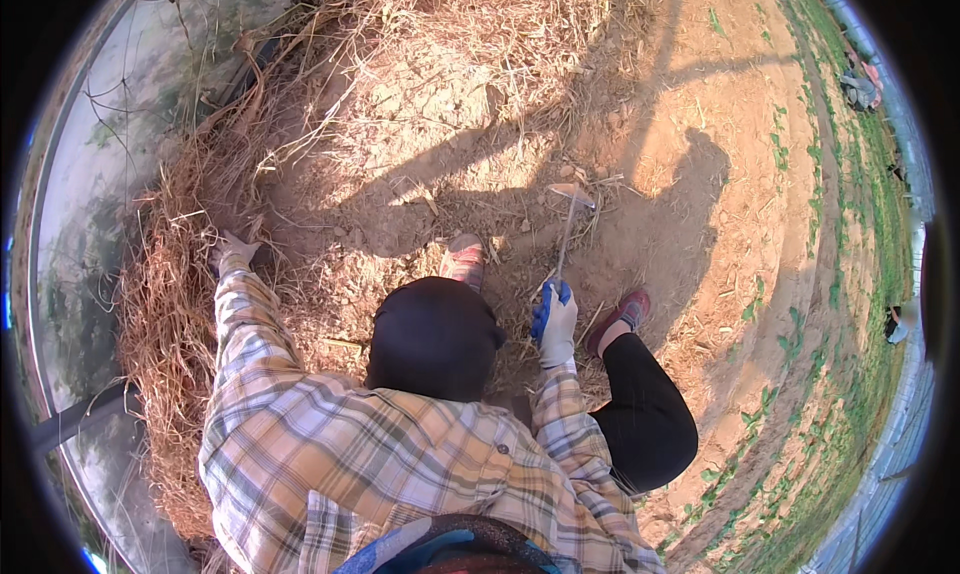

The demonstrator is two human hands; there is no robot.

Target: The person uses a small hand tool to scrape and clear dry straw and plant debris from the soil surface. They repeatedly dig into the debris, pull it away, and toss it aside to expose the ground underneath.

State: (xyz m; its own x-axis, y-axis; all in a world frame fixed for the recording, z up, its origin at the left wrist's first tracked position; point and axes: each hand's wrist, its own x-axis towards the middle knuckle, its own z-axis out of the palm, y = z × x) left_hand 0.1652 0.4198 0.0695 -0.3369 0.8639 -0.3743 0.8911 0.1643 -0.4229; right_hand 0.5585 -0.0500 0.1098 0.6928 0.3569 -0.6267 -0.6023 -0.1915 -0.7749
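The floor is bare brown soil [740,244], dry and crumbly, and it looks more orange toward two o'clock. At nine o'clock there stands a translucent whitish wall [75,274], with blurred green patches on it; a dark bar [85,419] crosses it at eight o'clock. Rows of small green plants [790,344] curve from two to four o'clock, and beyond them is a pale bluish wall [890,474]. Strong sunlight throws long shadows [735,67] toward one o'clock.
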